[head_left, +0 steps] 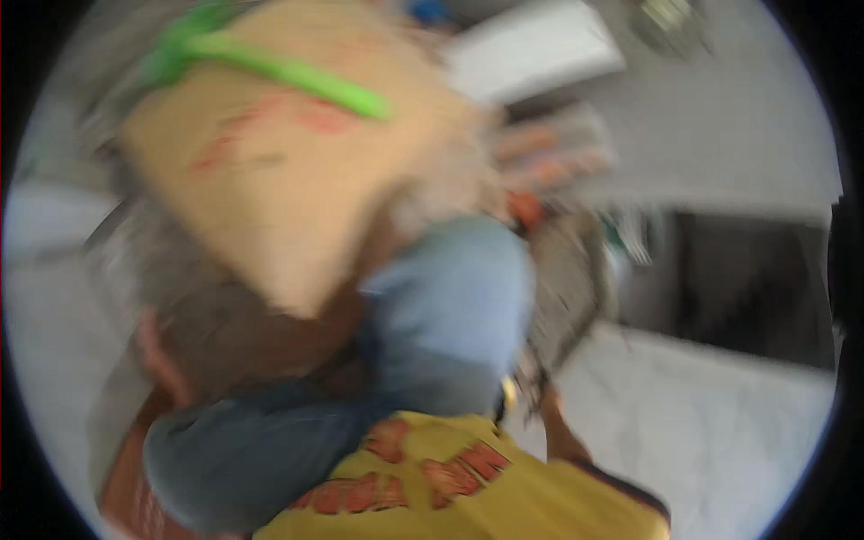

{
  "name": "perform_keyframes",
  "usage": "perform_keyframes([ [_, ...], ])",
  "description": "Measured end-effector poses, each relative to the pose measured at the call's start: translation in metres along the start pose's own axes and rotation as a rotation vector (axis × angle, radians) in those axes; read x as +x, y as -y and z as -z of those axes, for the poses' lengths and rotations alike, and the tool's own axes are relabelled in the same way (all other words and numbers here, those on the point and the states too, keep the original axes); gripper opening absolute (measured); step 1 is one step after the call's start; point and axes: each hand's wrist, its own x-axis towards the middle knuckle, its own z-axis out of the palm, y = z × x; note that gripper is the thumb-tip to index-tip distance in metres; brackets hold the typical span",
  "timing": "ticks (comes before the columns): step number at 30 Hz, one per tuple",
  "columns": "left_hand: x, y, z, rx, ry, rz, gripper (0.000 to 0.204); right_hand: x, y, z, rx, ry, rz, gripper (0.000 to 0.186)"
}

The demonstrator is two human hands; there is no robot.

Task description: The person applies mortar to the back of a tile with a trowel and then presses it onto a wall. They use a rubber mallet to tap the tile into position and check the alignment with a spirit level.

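Note:
Motion smears the whole head view. At the lower left, what looks like my left hand (162,362) is beside my bent left leg, over a dark brown patch. My right forearm (562,436) comes out of the yellow sleeve at the lower right. My right hand (546,399) is near a grey-brown, cloth-like bundle (569,283); I cannot tell whether it touches. Fingers of both hands are too blurred to read. Beyond my knees lies a tan cardboard piece (270,193) with red print. A bright green long-handled tool (297,79) with a wider head lies across it.
A white box (537,52) sits at the far right of the cardboard. Orange-and-clear packs (556,148) lie just nearer. To the right is a dark rectangular area (733,283) beside pale floor tiles (684,414). A blurred roundish item (668,18) is at the top right.

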Motion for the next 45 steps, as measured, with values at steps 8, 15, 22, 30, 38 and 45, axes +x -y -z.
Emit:
perform_keyframes([
  [8,0.005,-0.026,-0.041,-0.725,-0.104,0.019,0.021,0.058,0.171,0.124,0.123,-0.267,0.518,0.034],
  [15,0.082,-0.001,-0.055,-0.742,-0.098,-0.035,0.030,-0.277,0.566,0.238,0.093,-0.367,1.722,0.015],
  [22,0.117,-0.012,-0.057,-0.678,-0.230,-0.044,0.039,-0.546,0.802,0.101,-0.180,-0.722,2.712,0.019],
  [30,0.167,-0.021,-0.059,-0.082,-0.465,-0.141,0.025,-0.617,0.843,0.047,-0.520,-0.787,2.124,0.021],
  [38,0.215,-0.031,-0.072,0.292,-0.421,-0.345,0.017,-0.629,0.826,0.059,-0.557,-0.822,2.240,0.039],
  [45,0.229,-0.013,-0.070,0.576,-0.328,-0.578,0.018,-0.631,0.836,0.048,-0.541,-0.872,2.167,0.037],
])
